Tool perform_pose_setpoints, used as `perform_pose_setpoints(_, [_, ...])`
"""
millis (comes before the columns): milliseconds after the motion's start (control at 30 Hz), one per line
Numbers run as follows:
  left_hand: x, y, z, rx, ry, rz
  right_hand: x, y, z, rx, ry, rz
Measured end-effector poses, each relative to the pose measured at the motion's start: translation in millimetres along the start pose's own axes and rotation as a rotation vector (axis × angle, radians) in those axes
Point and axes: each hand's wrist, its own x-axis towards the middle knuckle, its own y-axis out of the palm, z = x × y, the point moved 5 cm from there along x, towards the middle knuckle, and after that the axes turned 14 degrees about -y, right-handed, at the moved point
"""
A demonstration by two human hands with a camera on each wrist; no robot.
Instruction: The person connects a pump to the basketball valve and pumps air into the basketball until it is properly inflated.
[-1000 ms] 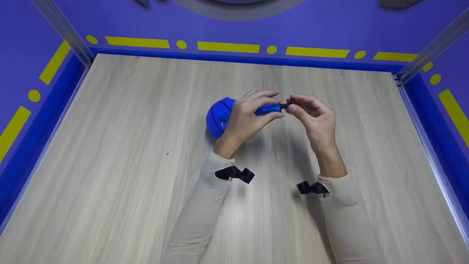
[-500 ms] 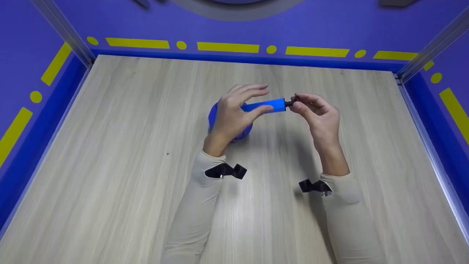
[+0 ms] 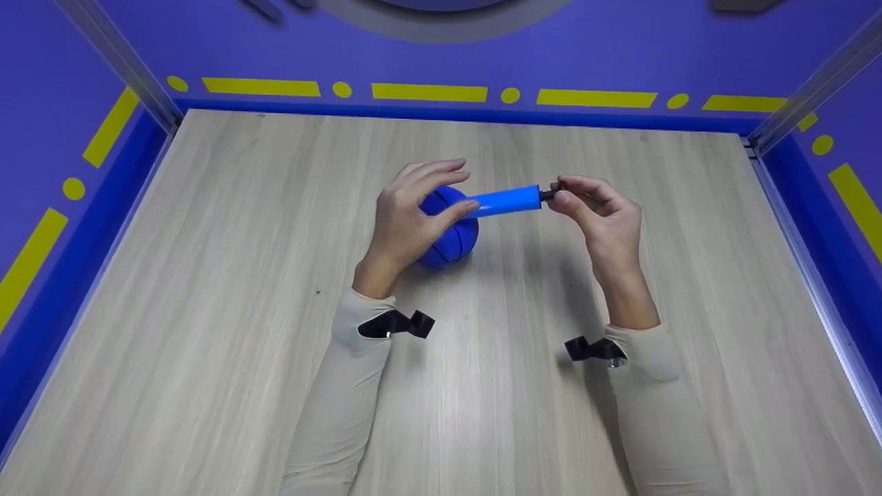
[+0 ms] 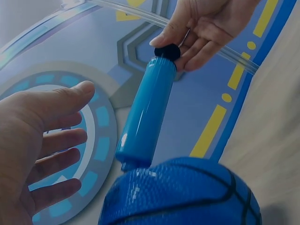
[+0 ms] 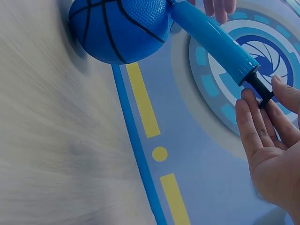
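Observation:
A blue basketball (image 3: 448, 244) with black seams sits on the table. From its side a blue hand pump (image 3: 510, 200) sticks out to the right, slightly raised. In the right wrist view, the pump's black handle (image 5: 260, 88) shows a short length of rod outside the barrel. My right hand (image 3: 610, 224) pinches that handle between thumb and fingers. My left hand (image 3: 406, 217) is spread beside the ball, overlapping ball and pump in the head view. The left wrist view shows a gap between the left fingers (image 4: 58, 138) and the pump barrel (image 4: 147, 110).
A wood-grain table (image 3: 207, 344) lies beneath everything. Purple-blue panels with yellow dashes (image 3: 429, 90) enclose its back and sides, joined by metal corner posts (image 3: 120, 62). Black camera mounts (image 3: 400, 324) stick out from both sleeves.
My left hand has slid left along the pump toward the ball and come off the barrel, uncovering it. The pump and ball have shifted slightly right. My right hand keeps its pinch on the handle.

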Motion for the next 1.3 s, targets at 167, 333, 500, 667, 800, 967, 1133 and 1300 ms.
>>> perform_pose_setpoints(167, [-4.4, -7.9, 9.6, 0.019, -0.028, 0.002, 0.4, -1, -1, -0.007, -0.001, -0.006])
perform_pose_setpoints(333, [-7.2, -10.8, 19.4, 0.014, -0.081, 0.011, 0.2, -3, -3, -0.028, 0.004, -0.018])
perform_pose_setpoints(500, [-8.9, -7.5, 28.6, 0.032, -0.120, 0.039, 0.9, -6, -4, -0.026, 0.008, -0.029])
perform_pose_setpoints(667, [-12.3, -2.6, 36.4, 0.045, -0.169, 0.090, 2.0, -7, -3, -0.002, 0.000, -0.033])
perform_pose_setpoints(800, [-13.9, 2.4, 41.3, 0.045, -0.217, 0.135, 2.3, -7, -3, 0.011, 0.003, -0.036])
perform_pose_setpoints(967, [-15.6, 9.2, 45.9, 0.061, -0.272, 0.197, 1.5, -8, -5, 0.002, 0.010, -0.037])
perform_pose_setpoints(1133, [-17.7, 15.7, 51.7, 0.075, -0.324, 0.251, 1.5, -10, -6, 0.005, 0.017, -0.050])
perform_pose_setpoints(1300, [-19.9, 18.6, 54.6, 0.037, -0.338, 0.260, 1.8, -12, -8, -0.008, 0.031, -0.054])
